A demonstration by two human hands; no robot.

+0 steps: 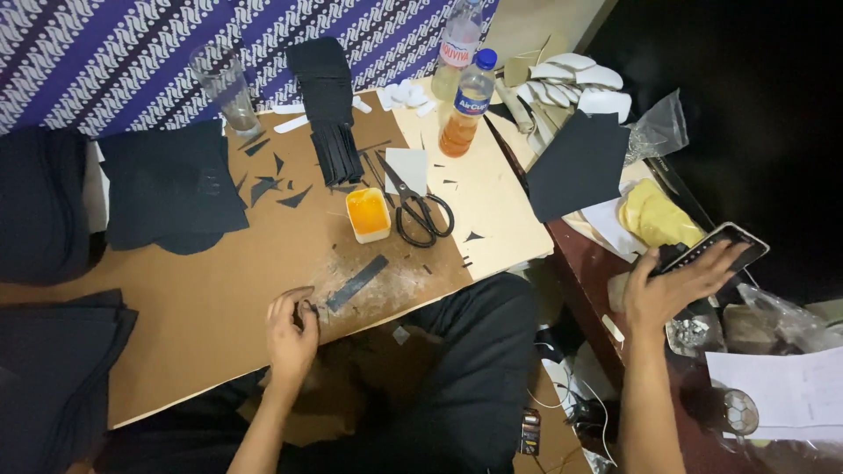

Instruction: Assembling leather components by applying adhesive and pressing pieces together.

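Left hand point(291, 333) rests curled at the near edge of the brown board point(202, 307), fingertips pinched on a small dark scrap point(311, 308) just beside a long black strip point(356, 283). Scrap looks light, thin, floppy; best pinched at an edge. Right hand point(676, 285) reaches to the side table, fingers spread over a smartphone point(725, 248), palm partly closed on it. Scissors point(420, 209) and yellow tub point(368, 213) sit mid-board.
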